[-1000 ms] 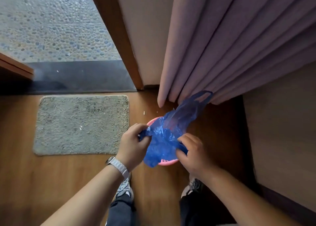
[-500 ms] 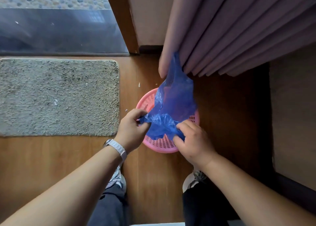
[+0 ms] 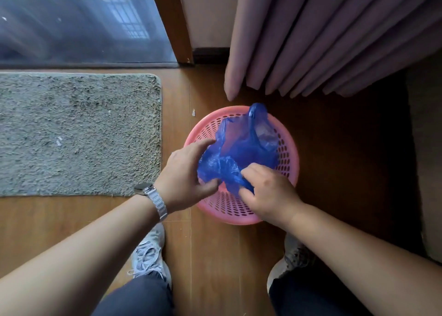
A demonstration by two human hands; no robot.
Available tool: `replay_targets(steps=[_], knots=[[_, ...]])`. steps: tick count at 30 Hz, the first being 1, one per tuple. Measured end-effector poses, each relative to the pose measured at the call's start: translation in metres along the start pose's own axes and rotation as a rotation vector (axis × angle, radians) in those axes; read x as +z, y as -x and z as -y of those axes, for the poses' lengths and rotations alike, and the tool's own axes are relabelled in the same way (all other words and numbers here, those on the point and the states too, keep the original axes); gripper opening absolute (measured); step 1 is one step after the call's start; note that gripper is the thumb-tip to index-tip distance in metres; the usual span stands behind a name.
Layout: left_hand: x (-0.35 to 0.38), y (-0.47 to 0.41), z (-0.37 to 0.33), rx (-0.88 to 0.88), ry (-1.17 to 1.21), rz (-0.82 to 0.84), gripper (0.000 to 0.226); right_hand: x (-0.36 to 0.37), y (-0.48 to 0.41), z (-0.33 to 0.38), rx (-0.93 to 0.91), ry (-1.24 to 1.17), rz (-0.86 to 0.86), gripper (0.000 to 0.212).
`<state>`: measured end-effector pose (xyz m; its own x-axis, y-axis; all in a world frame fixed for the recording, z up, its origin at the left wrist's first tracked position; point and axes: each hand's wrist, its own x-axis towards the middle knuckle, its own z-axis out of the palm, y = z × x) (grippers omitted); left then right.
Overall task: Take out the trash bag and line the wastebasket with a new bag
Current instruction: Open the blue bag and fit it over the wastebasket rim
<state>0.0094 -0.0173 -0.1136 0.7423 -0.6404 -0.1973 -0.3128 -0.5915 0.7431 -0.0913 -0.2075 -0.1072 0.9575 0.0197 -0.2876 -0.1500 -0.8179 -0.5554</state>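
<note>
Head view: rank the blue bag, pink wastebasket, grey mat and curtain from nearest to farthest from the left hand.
From the left hand:
1. blue bag: in its grip.
2. pink wastebasket: directly beneath the hand.
3. grey mat: on the floor to its left.
4. curtain: beyond the basket, ahead and to the right.

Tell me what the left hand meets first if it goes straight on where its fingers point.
The blue bag: the left hand pinches its crumpled edge, fingers pointing across it. Beyond that, probably the pink wastebasket, at its far wall; depth is unclear.
</note>
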Motion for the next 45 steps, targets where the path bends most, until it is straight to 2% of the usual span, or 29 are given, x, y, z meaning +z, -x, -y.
replay_targets(steps=[3, 7, 9, 12, 15, 17, 20, 22, 24, 26, 28, 32, 34, 37, 40, 43, 45], knots=[[0.002, 0.002, 0.006, 0.058, -0.022, -0.022, 0.077, 0.011, -0.002, 0.002, 0.007, -0.044, 0.010, 0.015], [0.010, 0.009, -0.001, 0.042, -0.116, -0.240, 0.051, 0.019, 0.002, 0.012, 0.011, -0.102, 0.027, 0.016], [0.010, 0.018, -0.009, -0.056, -0.110, -0.287, 0.042, 0.019, 0.008, 0.019, 0.038, -0.166, 0.004, 0.016], [0.011, 0.034, -0.020, -0.283, -0.092, -0.164, 0.050, 0.015, 0.019, 0.031, 0.065, -0.252, 0.021, 0.014], [0.010, 0.043, -0.027, -0.374, -0.110, -0.047, 0.061, 0.013, 0.031, 0.042, 0.071, -0.339, 0.091, 0.013], [0.012, 0.043, -0.030, -0.410, -0.026, 0.007, 0.053, 0.009, 0.037, 0.047, 0.044, -0.388, 0.143, 0.014], [0.019, 0.042, -0.032, -0.465, 0.207, 0.034, 0.020, 0.003, 0.039, 0.050, 0.012, -0.423, 0.214, 0.022], [0.021, 0.041, -0.032, -0.506, 0.316, 0.004, 0.018, 0.002, 0.037, 0.049, -0.004, -0.438, 0.270, 0.025], [0.018, 0.040, -0.030, -0.492, 0.311, -0.039, 0.022, 0.002, 0.036, 0.046, -0.024, -0.421, 0.306, 0.031], [0.013, 0.040, -0.027, -0.443, 0.296, -0.033, 0.027, 0.001, 0.030, 0.043, -0.058, -0.357, 0.277, 0.033], [0.006, 0.041, -0.023, -0.423, 0.366, -0.026, 0.032, 0.000, 0.017, 0.038, -0.088, -0.280, 0.160, 0.027], [0.001, 0.041, -0.020, -0.451, 0.641, -0.078, 0.034, 0.002, -0.018, 0.026, 0.054, -0.274, -0.043, 0.024], [0.000, 0.042, -0.017, -0.443, 0.666, -0.014, 0.029, 0.004, -0.034, 0.020, 0.065, -0.188, -0.007, 0.032], [-0.004, 0.045, -0.007, -0.478, 0.684, 0.110, 0.026, 0.007, -0.050, 0.007, -0.058, 0.293, 0.172, 0.057], [-0.008, 0.045, 0.006, -0.482, 0.607, 0.098, 0.024, 0.008, -0.060, -0.003, -0.166, 0.585, 0.143, 0.071], [-0.010, 0.043, 0.017, -0.513, 0.599, 0.048, 0.022, 0.010, -0.069, -0.001, -0.210, 0.720, 0.087, 0.067], [-0.009, 0.042, 0.023, -0.524, 0.582, 0.016, 0.021, 0.006, -0.073, -0.003, -0.172, 0.789, 0.111, 0.053]])
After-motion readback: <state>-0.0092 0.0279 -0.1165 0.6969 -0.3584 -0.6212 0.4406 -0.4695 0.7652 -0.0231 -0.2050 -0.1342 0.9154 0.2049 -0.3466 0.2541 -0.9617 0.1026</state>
